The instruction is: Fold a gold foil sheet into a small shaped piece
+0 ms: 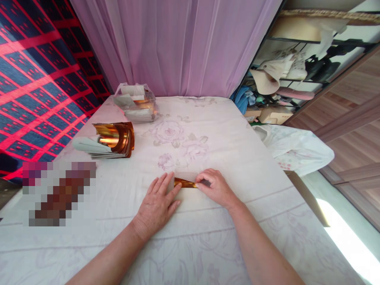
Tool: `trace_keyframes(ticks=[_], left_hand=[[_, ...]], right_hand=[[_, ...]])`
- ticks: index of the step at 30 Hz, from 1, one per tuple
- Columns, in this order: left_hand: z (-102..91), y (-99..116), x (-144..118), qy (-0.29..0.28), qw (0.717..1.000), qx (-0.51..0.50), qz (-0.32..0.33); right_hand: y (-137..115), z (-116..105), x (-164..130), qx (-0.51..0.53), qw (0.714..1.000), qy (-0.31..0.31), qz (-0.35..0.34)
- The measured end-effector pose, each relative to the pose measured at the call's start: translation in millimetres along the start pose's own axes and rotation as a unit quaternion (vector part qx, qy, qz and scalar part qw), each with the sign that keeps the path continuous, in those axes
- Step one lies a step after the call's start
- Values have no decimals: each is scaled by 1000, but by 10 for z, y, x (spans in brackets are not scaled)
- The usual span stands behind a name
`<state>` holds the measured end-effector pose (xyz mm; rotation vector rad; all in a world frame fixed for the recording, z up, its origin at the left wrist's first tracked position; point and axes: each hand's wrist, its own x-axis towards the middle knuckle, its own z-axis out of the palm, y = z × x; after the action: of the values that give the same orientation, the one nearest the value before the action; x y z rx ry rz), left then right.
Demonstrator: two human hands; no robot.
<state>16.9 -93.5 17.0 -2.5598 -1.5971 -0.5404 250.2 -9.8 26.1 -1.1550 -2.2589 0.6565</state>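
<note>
A small sheet of paper (186,179) with a gold foil face lies on the white flowered bedsheet (208,134), partly folded so a gold strip shows. My left hand (158,202) lies flat with its fingers pressing the sheet's left end. My right hand (215,187) pinches the right end of the gold strip between thumb and fingers. Most of the sheet is hidden under both hands.
A curled stack of gold foil sheets (111,140) sits at the left. A clear plastic bag of more sheets (136,103) lies behind it. A pink curtain (178,43) hangs at the back, a cluttered shelf (285,75) and white cloth (293,148) stand right.
</note>
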Motion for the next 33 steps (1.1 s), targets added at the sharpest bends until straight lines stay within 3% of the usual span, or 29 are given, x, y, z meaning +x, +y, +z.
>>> trace_keyframes(ticks=[13,22,27,30,33], left_hand=[[-23,-55,-21,13,998,-16,62],[-153,-51,13,63,982,-128,121],[-219,-50,42,72,981,-161,86],[-242,-53,53,74,984,-153,51],[-220,-57,56,40,991,-118,51]], right_hand=[[-27,19,1,142,985,77,63],[-184,-26,25,204,969,111,80],[-136,42,16,105,983,66,132],[-113,95,1,3,991,56,122],[-113,144,-1,-63,991,58,107]])
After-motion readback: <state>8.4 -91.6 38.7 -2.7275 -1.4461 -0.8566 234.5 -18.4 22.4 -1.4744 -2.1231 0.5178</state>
